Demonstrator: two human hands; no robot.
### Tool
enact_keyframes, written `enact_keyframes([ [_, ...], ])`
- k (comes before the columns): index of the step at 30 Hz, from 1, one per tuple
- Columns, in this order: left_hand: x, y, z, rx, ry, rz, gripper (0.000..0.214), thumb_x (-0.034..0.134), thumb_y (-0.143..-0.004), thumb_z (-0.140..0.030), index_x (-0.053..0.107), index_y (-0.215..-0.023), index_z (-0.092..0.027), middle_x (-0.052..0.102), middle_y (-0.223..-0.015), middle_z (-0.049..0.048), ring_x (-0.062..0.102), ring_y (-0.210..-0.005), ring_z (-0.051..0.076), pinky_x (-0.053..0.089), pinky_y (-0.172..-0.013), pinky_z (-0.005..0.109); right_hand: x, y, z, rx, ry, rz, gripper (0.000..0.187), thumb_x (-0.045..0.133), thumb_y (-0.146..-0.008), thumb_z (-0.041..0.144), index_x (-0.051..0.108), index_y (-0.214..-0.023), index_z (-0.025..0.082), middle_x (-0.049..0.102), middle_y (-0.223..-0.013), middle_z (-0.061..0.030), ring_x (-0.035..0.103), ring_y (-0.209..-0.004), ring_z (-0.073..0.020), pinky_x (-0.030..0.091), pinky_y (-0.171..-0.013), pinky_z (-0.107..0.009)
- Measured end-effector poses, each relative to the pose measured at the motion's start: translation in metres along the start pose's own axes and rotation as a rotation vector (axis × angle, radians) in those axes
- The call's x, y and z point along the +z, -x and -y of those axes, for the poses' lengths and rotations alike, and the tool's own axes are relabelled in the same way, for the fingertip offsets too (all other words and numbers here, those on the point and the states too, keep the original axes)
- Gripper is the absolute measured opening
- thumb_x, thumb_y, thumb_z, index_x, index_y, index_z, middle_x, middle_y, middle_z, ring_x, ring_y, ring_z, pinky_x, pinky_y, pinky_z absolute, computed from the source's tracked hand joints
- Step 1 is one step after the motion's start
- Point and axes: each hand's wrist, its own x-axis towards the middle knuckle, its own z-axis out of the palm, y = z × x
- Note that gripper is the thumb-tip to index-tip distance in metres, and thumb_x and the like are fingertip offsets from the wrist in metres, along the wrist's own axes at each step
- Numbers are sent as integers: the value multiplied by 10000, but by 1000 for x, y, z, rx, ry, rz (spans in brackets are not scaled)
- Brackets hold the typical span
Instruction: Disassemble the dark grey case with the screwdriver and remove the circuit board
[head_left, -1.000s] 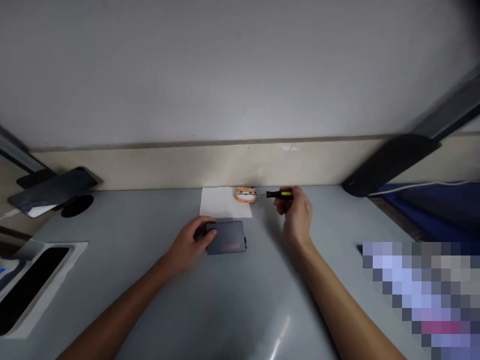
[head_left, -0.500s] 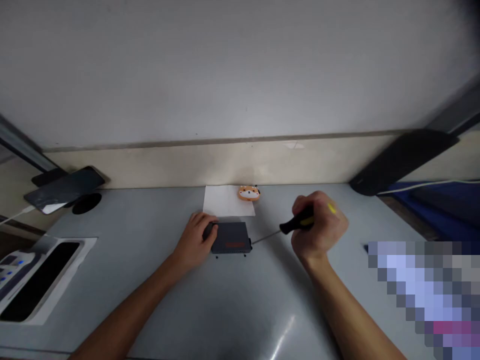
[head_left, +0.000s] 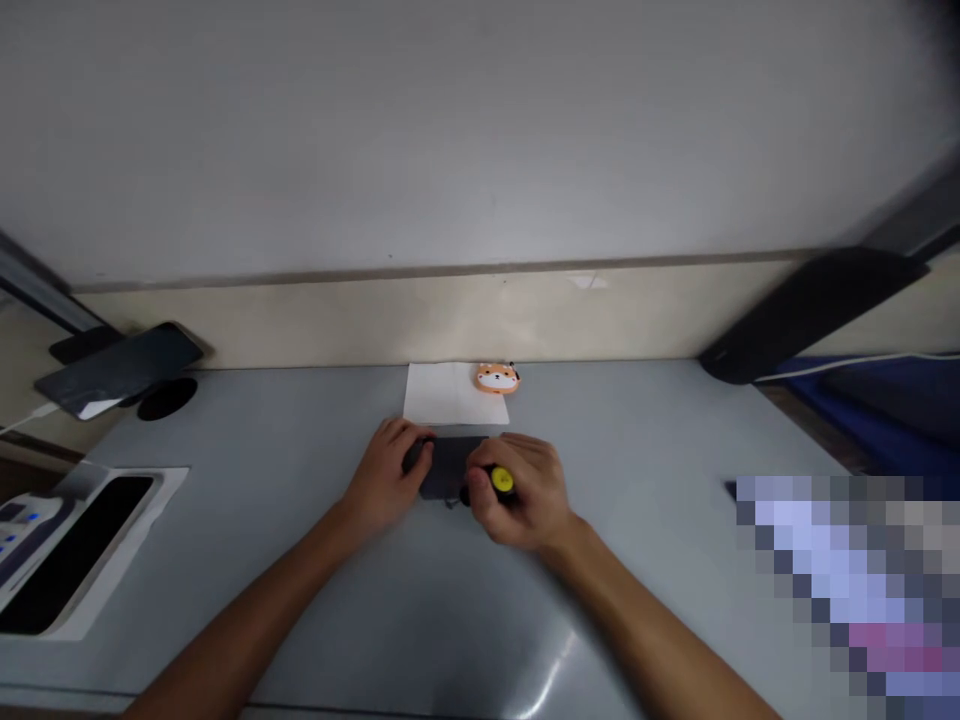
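Note:
A small dark grey box (head_left: 448, 465) lies flat on the grey table (head_left: 300, 580) in the middle of the view. My left hand (head_left: 386, 480) grips its left end, thumb on top. My right hand (head_left: 525, 492) is closed around a black screwdriver with a yellow end cap (head_left: 501, 481), held over the box's right front edge; the shaft and tip are hidden by the hand. Behind the box lies a white sheet of paper (head_left: 450, 392) with a small orange animal-shaped piece (head_left: 497, 378) at its right corner.
A phone on a stand (head_left: 120, 368) sits at the back left, a white machine with a dark slot (head_left: 71, 545) at the left edge. A black lamp head (head_left: 810, 310) reaches in from the right. The wall runs close behind the table.
My right hand picked up the screwdriver from beside the orange piece, swung it out to the right, then brought it in onto the box's right front. My left hand stayed on the box.

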Motion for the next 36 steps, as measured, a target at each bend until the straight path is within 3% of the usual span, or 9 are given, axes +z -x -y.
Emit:
enact_keyframes([
  [6, 0, -2, -2, 4, -7, -1, 168, 536, -1013, -213, 684, -1090, -228, 652, -1059, 43, 578, -1083, 221, 490, -990, 417, -23, -9, -12, 102, 159, -54, 271, 531, -897, 236, 468, -633, 247, 435, -489, 42, 355, -442, -116, 294, -498, -290],
  [13, 3, -2, 3, 5, -11, 11, 162, 535, -1018, -215, 670, -1100, -248, 646, -1072, 36, 577, -1084, 219, 489, -995, 421, -17, -10, -13, 48, 134, -44, 250, 528, -907, 202, 474, -663, 222, 428, -514, 57, 353, -453, -94, 281, -479, -265],
  [15, 2, 0, 2, 27, -12, -34, 177, 540, -1016, -222, 660, -1144, -249, 618, -1134, 52, 571, -1122, 221, 485, -1022, 429, -16, -9, -12, 72, 103, -56, 253, 533, -920, 214, 492, -670, 217, 446, -522, 56, 373, -460, -91, 300, -486, -259],
  [18, -3, 4, -4, 122, -15, -104, 244, 556, -1003, -220, 636, -1231, -255, 564, -1227, 79, 558, -1175, 222, 478, -1058, 433, -17, -7, -14, 205, 21, -106, 281, 526, -953, 256, 534, -675, 212, 481, -522, 50, 422, -460, -93, 333, -488, -250],
  [23, -12, 9, -18, 422, -39, 62, 292, 691, -923, -254, 653, -1213, -245, 610, -1223, 82, 583, -1138, 237, 479, -1028, 428, -18, -8, -22, 472, -128, -288, 344, 487, -997, 335, 578, -690, 210, 527, -561, 32, 476, -499, -107, 377, -502, -248],
  [26, -8, 9, -18, 482, -21, 48, 163, 692, -951, -225, 677, -1113, -226, 656, -1139, 65, 616, -1053, 201, 488, -984, 388, -16, -8, -26, 538, -175, -337, 364, 487, -1009, 393, 600, -714, 210, 517, -569, 31, 471, -505, -114, 383, -502, -255],
  [29, -5, 8, -14, 489, -3, -23, 71, 662, -981, -188, 687, -1041, -216, 673, -1047, 47, 630, -967, 169, 504, -933, 350, -15, -7, -28, 559, -212, -347, 381, 490, -1016, 437, 617, -736, 211, 518, -583, 29, 477, -514, -115, 394, -509, -257],
  [36, -12, -10, 6, 385, -81, -113, 116, 614, -1012, -214, 722, -1049, -235, 668, -1038, 46, 620, -953, 178, 504, -895, 356, -15, -6, -34, 581, -191, -408, 369, 493, -1016, 455, 630, -772, 214, 551, -621, 20, 505, -547, -123, 390, -523, -260],
])
